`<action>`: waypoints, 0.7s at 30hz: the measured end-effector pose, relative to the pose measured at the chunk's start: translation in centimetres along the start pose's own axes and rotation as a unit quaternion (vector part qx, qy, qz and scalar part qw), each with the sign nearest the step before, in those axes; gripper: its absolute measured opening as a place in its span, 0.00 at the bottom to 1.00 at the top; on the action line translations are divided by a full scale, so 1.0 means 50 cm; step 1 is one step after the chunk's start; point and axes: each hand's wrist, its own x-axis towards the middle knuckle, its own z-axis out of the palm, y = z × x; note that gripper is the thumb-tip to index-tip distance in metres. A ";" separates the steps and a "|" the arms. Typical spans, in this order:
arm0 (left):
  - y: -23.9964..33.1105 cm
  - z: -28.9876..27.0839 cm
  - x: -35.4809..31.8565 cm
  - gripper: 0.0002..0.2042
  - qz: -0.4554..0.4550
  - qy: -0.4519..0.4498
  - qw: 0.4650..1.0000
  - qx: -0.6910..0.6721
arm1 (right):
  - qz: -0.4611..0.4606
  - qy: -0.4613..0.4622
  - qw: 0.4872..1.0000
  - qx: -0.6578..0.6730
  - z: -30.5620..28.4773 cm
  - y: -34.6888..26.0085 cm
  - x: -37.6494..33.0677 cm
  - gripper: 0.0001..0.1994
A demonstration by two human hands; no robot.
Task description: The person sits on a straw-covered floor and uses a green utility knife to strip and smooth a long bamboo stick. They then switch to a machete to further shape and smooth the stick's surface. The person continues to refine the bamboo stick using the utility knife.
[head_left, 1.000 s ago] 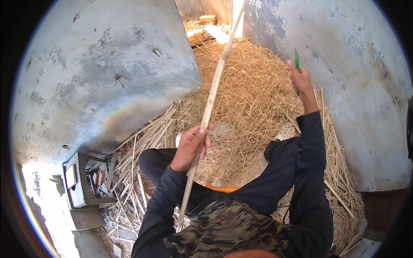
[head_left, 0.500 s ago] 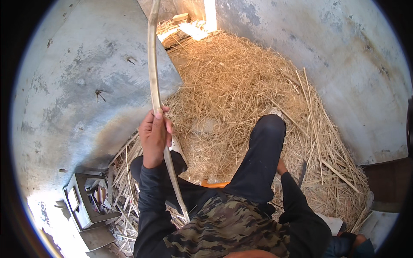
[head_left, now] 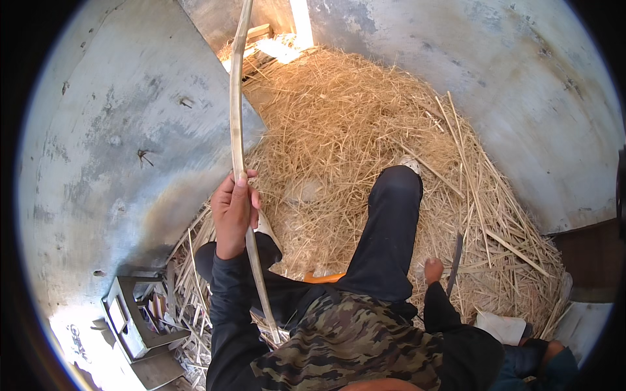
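My left hand [head_left: 236,215] pinches a long, pale strip of split bamboo or wood [head_left: 237,117], thumb on top. The strip runs from the top of the view past my left forearm to my lap, bending slightly. My right hand [head_left: 433,269] is beside my right thigh, over the straw; it looks rounded, but its fingers are hidden, so I cannot tell what it holds. Just right of it lies a dark, narrow blade-like piece [head_left: 455,264]. Between my legs, part of an orange object [head_left: 324,278] shows.
Straw and fine shavings [head_left: 339,117] cover the ground, with long loose strips [head_left: 515,254] at the right. Weathered grey walls [head_left: 130,98] stand on both sides. A small open box with clutter [head_left: 140,319] is at lower left. Another person's hand [head_left: 554,348] shows at lower right, near a white object [head_left: 501,327].
My right hand has drawn back toward me, away from my thigh, uncovering more of the dark piece. My left hand keeps its hold on the strip. The view has turned slightly.
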 end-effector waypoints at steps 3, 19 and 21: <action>-0.009 -0.013 -0.006 0.14 -0.004 0.002 1.000 0.002 | 0.070 0.006 0.995 -0.074 -0.062 0.096 -0.028 0.08; -0.041 -0.019 -0.016 0.14 -0.040 0.002 0.999 0.019 | 0.381 -0.103 0.913 -0.100 -0.178 0.256 -0.056 0.13; -0.050 -0.026 -0.020 0.14 -0.046 0.008 0.999 0.016 | 0.379 -0.127 0.910 -0.109 -0.186 0.251 -0.056 0.14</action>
